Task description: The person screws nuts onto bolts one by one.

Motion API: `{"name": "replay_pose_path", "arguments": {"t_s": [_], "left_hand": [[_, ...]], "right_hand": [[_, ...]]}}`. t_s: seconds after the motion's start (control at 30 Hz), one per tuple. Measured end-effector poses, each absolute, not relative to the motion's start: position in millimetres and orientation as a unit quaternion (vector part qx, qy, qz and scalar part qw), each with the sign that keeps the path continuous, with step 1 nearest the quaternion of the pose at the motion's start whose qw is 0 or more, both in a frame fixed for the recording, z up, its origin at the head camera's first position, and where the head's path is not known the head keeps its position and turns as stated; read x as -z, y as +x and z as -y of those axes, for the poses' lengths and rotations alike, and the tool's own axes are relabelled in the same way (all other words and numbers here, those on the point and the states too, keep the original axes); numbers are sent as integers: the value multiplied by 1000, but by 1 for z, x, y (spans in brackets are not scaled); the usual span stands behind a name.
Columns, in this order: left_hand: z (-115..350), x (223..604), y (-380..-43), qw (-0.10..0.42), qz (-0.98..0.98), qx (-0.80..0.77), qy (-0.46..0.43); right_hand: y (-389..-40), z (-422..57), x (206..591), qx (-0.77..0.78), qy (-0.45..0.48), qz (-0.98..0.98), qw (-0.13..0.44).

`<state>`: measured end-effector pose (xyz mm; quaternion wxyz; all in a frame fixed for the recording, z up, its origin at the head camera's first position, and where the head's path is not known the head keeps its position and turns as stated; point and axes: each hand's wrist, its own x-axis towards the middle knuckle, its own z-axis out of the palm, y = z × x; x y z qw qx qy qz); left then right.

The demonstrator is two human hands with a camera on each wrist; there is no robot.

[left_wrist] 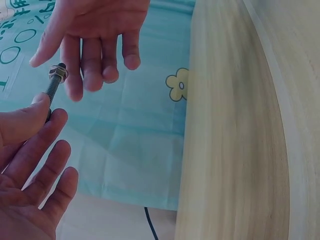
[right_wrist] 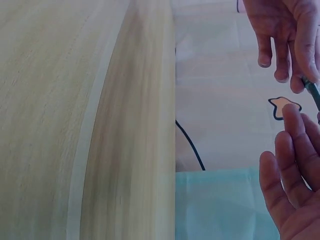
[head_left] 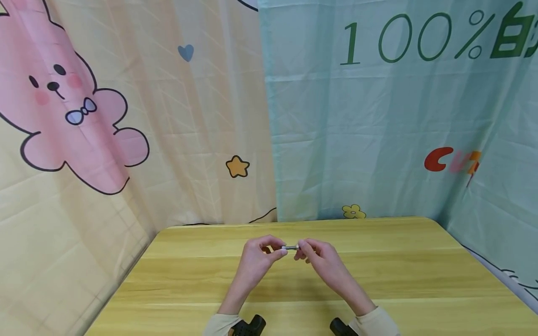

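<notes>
Over the table, my left hand (head_left: 257, 255) pinches one end of a threaded metal bolt (head_left: 290, 247) between thumb and index finger, its other fingers loosely bent. A hex nut (left_wrist: 58, 73) sits on the bolt near its far end, best seen in the left wrist view. My right hand (head_left: 322, 258) is at that nut end. Its index finger lies right at the nut, while the thumb stands a little off it and the other fingers extend. In the right wrist view only part of the bolt (right_wrist: 311, 89) shows at the right edge.
Both hands are above a wooden table (head_left: 189, 280) with light grain. Behind it hang a cream curtain (head_left: 201, 116) with cartoon prints and a teal curtain (head_left: 319, 116) with green lettering. Black straps or devices (head_left: 252, 325) sit at the wrists, by the beige sleeves.
</notes>
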<state>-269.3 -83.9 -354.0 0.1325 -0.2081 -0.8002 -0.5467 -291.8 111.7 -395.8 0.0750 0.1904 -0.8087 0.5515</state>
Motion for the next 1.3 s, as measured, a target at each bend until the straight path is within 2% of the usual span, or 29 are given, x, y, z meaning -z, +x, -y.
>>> {"name": "replay_pose_path", "arguments": {"t_s": [0.3,0.53,1.3], "left_hand": [[86,369,-283,120,809,546,-181],[90,386,-297,122,808,545,-189],[89,384,-297,139,810,529,-214]], "right_hand": [[-293,-112,394,-536,235,803,113],[-293,-114,395,-522,272,800,116],[-292,-114,396,-549,206,807,76]]}}
